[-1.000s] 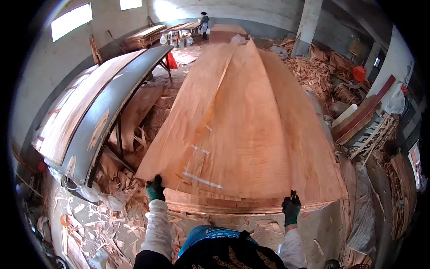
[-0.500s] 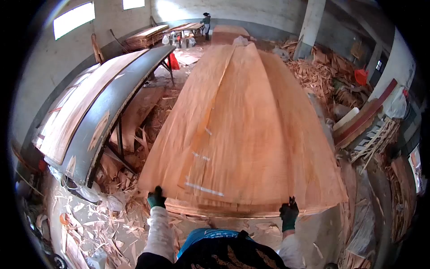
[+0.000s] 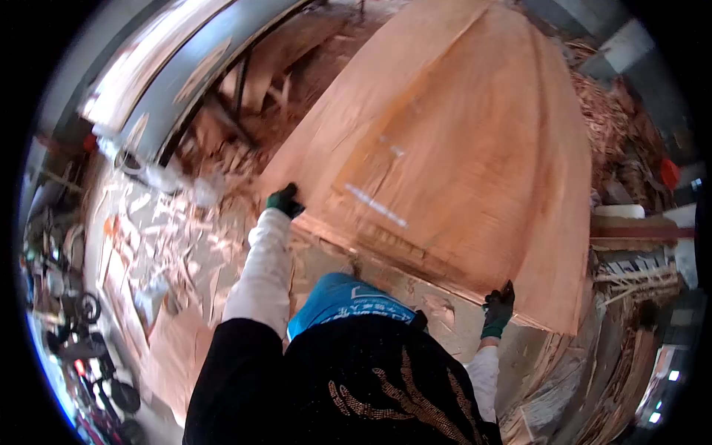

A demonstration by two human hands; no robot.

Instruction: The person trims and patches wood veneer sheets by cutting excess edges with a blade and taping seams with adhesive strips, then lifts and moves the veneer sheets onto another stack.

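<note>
A large reddish-brown wood veneer sheet (image 3: 460,163) lies on top of a stack, its near edge toward me. Pale strips of tape (image 3: 377,206) run across its left part, beside a long yellowish streak. My left hand (image 3: 285,200), in a dark green glove, is closed on the sheet's near left corner. Farther right along the same edge, my right hand (image 3: 498,308), gloved alike, grips the veneer with its fingers bent over the top. Both thumbs are hidden. Under the sheet, the edges of the stack are blurred.
To the left stands a grey-topped table (image 3: 237,37) bearing pale wood sheets. Veneer scraps (image 3: 174,245) litter the floor. A heap of scraps (image 3: 608,119) lies at right, near a red object (image 3: 670,173). Wheeled vehicles (image 3: 96,348) stand at lower left.
My view has tilted down and turned, so the stack appears higher and slanted. Both hands remain at the veneer's near edge, the left now farther from my body than the right.
</note>
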